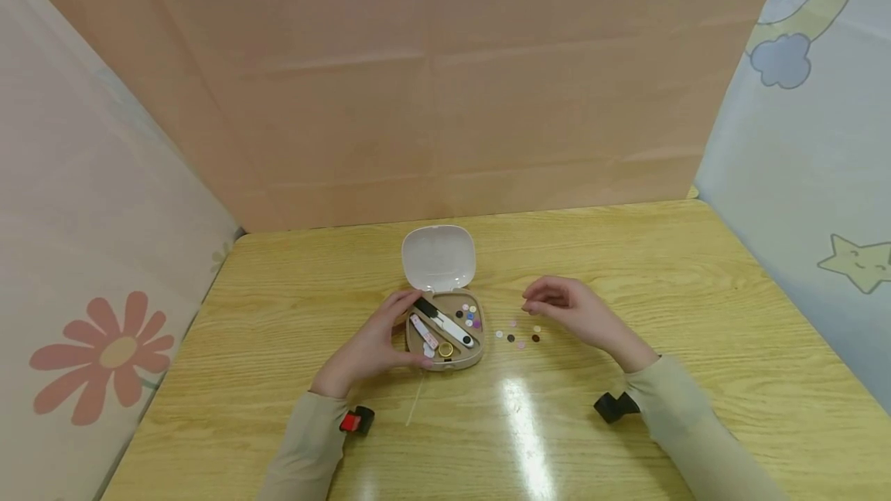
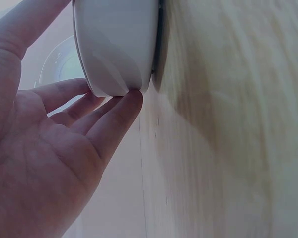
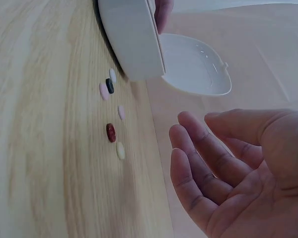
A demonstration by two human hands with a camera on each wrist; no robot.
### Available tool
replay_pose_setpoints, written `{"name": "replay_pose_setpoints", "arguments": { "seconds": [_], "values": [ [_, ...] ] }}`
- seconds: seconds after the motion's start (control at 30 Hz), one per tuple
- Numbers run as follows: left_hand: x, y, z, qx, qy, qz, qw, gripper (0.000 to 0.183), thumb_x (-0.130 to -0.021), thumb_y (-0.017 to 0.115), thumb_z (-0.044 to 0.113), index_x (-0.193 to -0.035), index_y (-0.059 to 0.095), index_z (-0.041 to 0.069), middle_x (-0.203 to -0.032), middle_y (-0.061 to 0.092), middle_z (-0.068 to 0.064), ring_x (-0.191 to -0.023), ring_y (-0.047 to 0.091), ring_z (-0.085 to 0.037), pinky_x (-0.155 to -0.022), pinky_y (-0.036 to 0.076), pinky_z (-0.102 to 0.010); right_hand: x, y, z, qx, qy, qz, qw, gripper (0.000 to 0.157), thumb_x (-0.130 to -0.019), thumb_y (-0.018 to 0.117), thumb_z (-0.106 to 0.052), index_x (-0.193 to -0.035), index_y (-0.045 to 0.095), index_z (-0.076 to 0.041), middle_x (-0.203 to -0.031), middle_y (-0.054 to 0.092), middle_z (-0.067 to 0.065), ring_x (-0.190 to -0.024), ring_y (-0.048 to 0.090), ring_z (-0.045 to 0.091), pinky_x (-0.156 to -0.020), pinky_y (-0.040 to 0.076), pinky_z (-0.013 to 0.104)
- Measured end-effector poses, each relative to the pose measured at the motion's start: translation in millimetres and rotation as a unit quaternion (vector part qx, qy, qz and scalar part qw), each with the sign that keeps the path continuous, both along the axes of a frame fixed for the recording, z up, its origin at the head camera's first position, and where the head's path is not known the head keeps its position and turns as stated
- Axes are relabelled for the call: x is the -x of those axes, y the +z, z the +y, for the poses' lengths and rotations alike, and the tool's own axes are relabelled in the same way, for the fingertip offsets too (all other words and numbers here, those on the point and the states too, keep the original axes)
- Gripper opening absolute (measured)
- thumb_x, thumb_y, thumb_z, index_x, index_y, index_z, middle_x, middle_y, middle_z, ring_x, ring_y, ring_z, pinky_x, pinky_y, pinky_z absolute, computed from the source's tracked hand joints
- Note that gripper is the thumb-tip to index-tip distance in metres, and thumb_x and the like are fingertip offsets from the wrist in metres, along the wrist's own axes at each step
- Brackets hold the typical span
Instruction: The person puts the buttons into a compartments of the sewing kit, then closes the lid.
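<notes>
A beige sewing kit case [image 1: 468, 364] stands on the table with its white lid [image 1: 438, 260] raised at the back. My left hand [image 1: 367, 348] holds it at the left side, thumb at the front edge and fingers at the rear corner. Inside lie black-and-white thread snips [image 1: 454, 328], a pink-and-white strip [image 1: 424, 332], a gold ring-shaped piece [image 1: 445, 349] and several small buttons [image 1: 476, 324] in the right compartment. Above the table, right of the case, hovers my right hand [image 1: 581, 314], fingers loosely bent and nothing visible between them. Below it several loose buttons [image 3: 111, 132] are scattered.
A thin pale strand [image 1: 415, 399] lies on the wooden table [image 1: 278, 315] in front of the case. A peach-coloured backdrop [image 1: 431, 99] rises behind the table, with printed panels at both sides. Black straps [image 1: 616, 407] sit at the wrists.
</notes>
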State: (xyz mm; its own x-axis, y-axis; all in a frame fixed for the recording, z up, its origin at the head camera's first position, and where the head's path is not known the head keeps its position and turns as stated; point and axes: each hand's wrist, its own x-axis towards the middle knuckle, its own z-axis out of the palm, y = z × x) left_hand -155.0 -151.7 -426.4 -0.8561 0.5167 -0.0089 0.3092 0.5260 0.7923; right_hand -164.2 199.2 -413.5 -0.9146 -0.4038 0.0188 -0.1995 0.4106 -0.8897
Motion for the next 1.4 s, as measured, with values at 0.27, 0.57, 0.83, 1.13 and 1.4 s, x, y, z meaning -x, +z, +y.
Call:
{"name": "replay_pose_setpoints", "arguments": {
  "seconds": [0.27,0.57,0.83,1.13,1.4],
  "values": [
    [0.5,-0.3,1,-0.025,-0.010,0.000,0.9996,0.103,-0.067,0.087,0.034,-0.150,0.030,0.010,-0.149,0.028,0.000,-0.135,0.031,-0.020,-0.106,0.036,-0.038,-0.4,-5.7,10,-0.001,0.018,0.002,1.000,0.023,-0.092,0.063,-0.002,-0.113,0.059,0.007,-0.100,0.066,0.017,-0.093,0.063,0.032,-0.079,0.053,0.028],
    [0.8,-0.8,1,-0.025,-0.005,-0.005,0.9997,0.104,-0.066,0.087,0.034,-0.150,0.031,0.010,-0.149,0.029,0.000,-0.134,0.032,-0.021,-0.106,0.036,-0.041,-1.6,-12.0,16,-0.014,0.028,-0.012,0.999,0.023,-0.089,0.065,0.002,-0.112,0.061,0.003,-0.099,0.066,0.013,-0.091,0.063,0.024,-0.077,0.053,0.028],
    [-1.5,2.4,2,-0.017,0.005,-0.008,0.9998,0.103,-0.066,0.088,0.035,-0.149,0.032,0.011,-0.149,0.030,0.001,-0.135,0.030,-0.023,-0.107,0.033,-0.045,-2.4,-17.4,18,-0.015,0.045,-0.026,0.999,0.025,-0.087,0.065,0.005,-0.112,0.061,0.002,-0.100,0.065,0.013,-0.093,0.062,0.026,-0.078,0.053,0.030],
    [-1.6,2.7,1,-0.022,0.001,-0.015,0.9997,0.104,-0.066,0.088,0.033,-0.150,0.031,0.012,-0.149,0.029,0.002,-0.135,0.030,-0.019,-0.106,0.036,-0.038,-3.1,-20.1,17,0.001,0.054,-0.042,0.998,0.026,-0.086,0.064,0.008,-0.111,0.060,0.004,-0.100,0.065,0.015,-0.093,0.061,0.030,-0.078,0.054,0.030],
    [-1.4,1.5,2,-0.020,0.002,-0.014,0.9997,0.104,-0.066,0.087,0.035,-0.150,0.030,0.013,-0.150,0.027,0.001,-0.136,0.029,-0.022,-0.107,0.035,-0.042,-2.9,-19.9,14,-0.012,0.049,-0.034,0.998,0.025,-0.086,0.065,0.008,-0.110,0.061,0.003,-0.100,0.066,0.013,-0.093,0.062,0.029,-0.077,0.054,0.031]
  ]
}}
